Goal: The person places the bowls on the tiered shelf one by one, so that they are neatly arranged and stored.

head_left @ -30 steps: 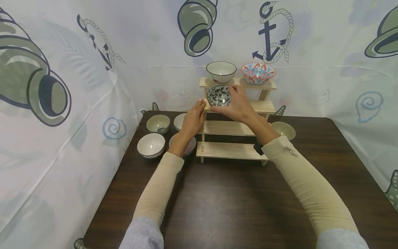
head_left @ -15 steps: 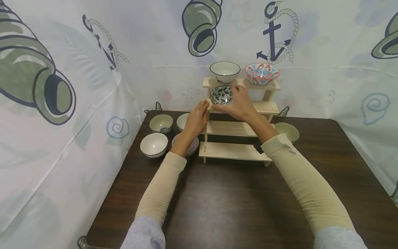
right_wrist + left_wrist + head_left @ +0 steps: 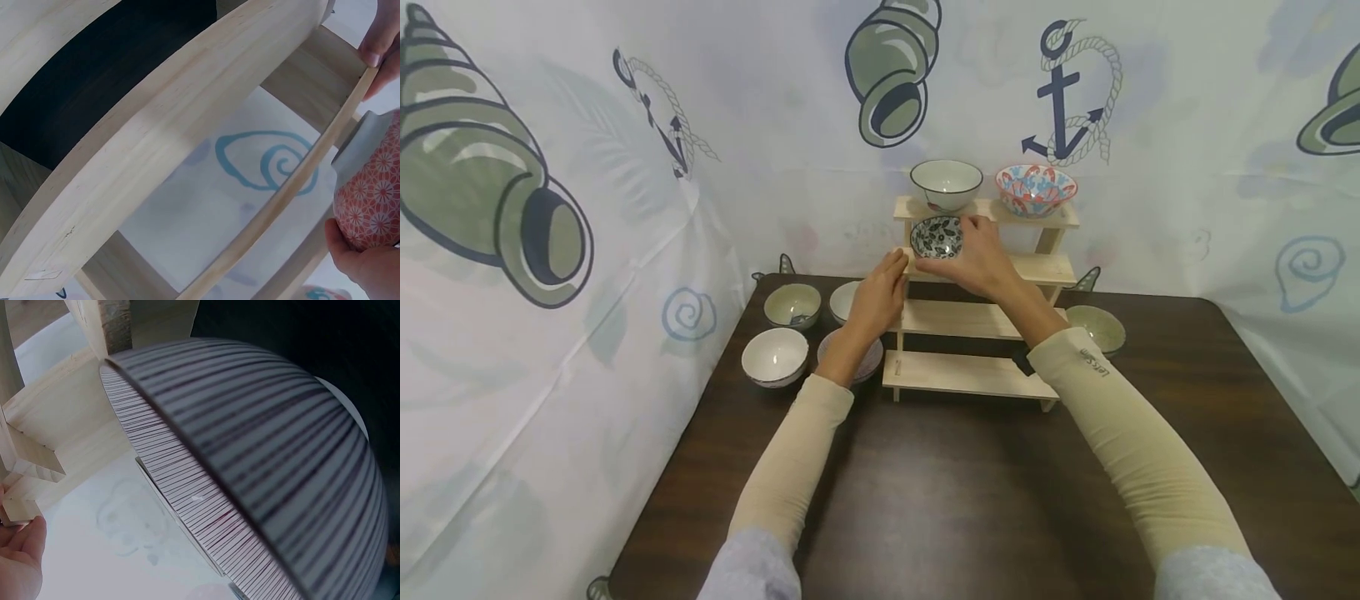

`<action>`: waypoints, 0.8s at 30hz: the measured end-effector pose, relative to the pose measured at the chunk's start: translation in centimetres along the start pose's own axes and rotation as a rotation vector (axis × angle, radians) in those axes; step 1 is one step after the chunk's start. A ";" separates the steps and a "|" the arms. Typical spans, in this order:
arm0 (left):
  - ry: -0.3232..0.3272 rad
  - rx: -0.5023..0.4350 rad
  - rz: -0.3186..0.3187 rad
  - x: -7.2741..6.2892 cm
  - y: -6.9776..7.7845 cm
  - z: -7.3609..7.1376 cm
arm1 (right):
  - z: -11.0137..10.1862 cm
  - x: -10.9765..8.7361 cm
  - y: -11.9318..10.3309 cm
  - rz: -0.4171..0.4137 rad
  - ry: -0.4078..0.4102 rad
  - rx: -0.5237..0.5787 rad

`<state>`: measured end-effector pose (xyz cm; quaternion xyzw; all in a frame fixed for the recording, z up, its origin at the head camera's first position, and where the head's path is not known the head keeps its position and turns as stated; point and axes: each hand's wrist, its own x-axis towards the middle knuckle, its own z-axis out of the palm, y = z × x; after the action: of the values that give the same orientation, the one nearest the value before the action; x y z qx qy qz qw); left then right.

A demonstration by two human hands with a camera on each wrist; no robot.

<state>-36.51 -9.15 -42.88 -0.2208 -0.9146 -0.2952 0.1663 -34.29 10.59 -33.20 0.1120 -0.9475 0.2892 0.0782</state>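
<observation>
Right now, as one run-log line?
right hand: holds black-flowered bowl | left hand: grips rack, left end | top shelf: white bowl, red-blue bowl

R hand (image 3: 973,260) is hiding rt side of b/w floral bowl (image 3: 936,238); L hand (image 3: 880,298) is covering pt of white bowl (image 3: 841,302). In L-wrist view, btm edge is cropping striped bowl (image 3: 281,437); in R-wrist view, rt edge is cropping floral bowl.

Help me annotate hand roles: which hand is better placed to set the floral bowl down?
The right, probably. The right hand holds the floral bowl at the second shelf from the top, while the left hand grips that shelf's left end.
</observation>
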 end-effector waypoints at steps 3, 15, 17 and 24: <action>-0.005 -0.001 0.000 -0.2 0.1 0.1 | 0.2 -0.1 0.1 0.005 -0.005 0.012; 0.032 0.009 0.020 -0.1 0.2 -0.2 | 0.3 0.0 0.1 -0.030 -0.012 0.019; 0.037 0.006 0.021 -0.1 0.2 -0.2 | 0.3 -0.1 0.0 -0.036 -0.017 0.002; 0.028 -0.001 0.023 -0.2 0.1 -0.1 | 0.2 -0.4 0.0 -0.039 -0.032 -0.033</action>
<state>-36.25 -9.21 -42.86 -0.2275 -0.9094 -0.2968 0.1822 -33.89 10.60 -33.46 0.1336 -0.9510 0.2699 0.0703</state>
